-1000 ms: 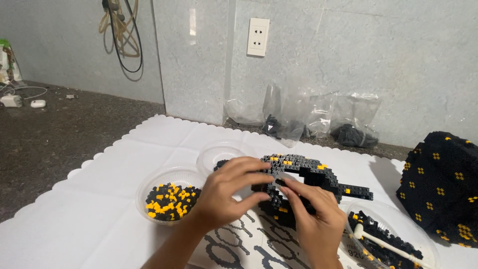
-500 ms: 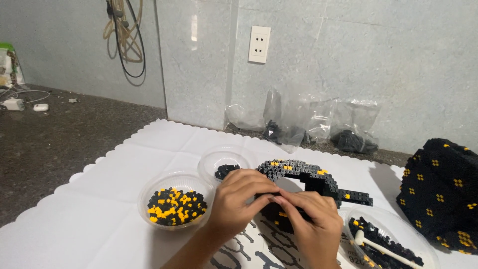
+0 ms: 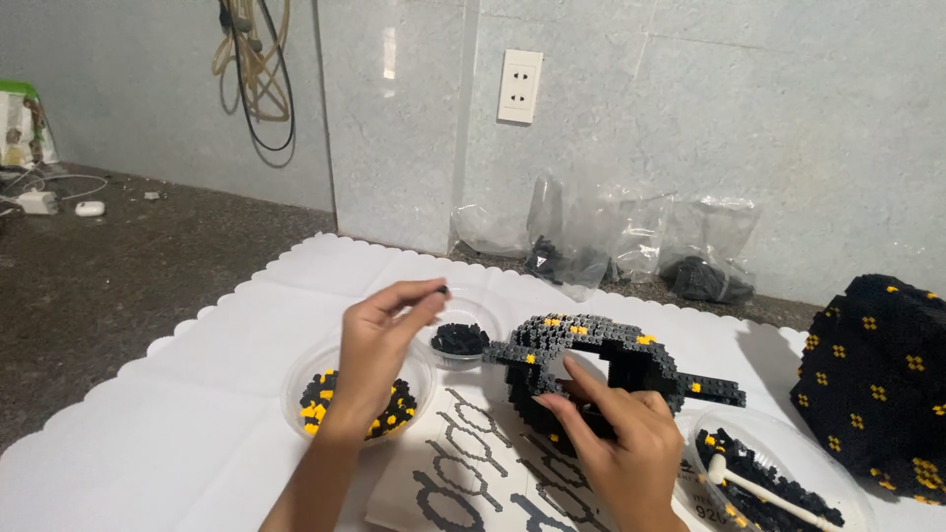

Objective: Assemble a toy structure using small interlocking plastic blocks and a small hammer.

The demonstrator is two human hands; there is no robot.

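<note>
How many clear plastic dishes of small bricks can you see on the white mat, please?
3. One with black and yellow bricks lies under the left hand; a smaller one with black bricks sits behind it; a third lies at lower right, partly cut off.

Two bowls of bricks point(image 3: 357, 394) lie left of the brick model point(image 3: 601, 365); plastic bags point(image 3: 631, 246) behind it

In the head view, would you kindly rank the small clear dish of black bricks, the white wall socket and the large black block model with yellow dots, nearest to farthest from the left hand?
From the left hand:
1. Small clear dish of black bricks, just to its right on the white mat.
2. White wall socket, above it on the tiled wall.
3. Large black block model with yellow dots, at the far right edge.
</note>
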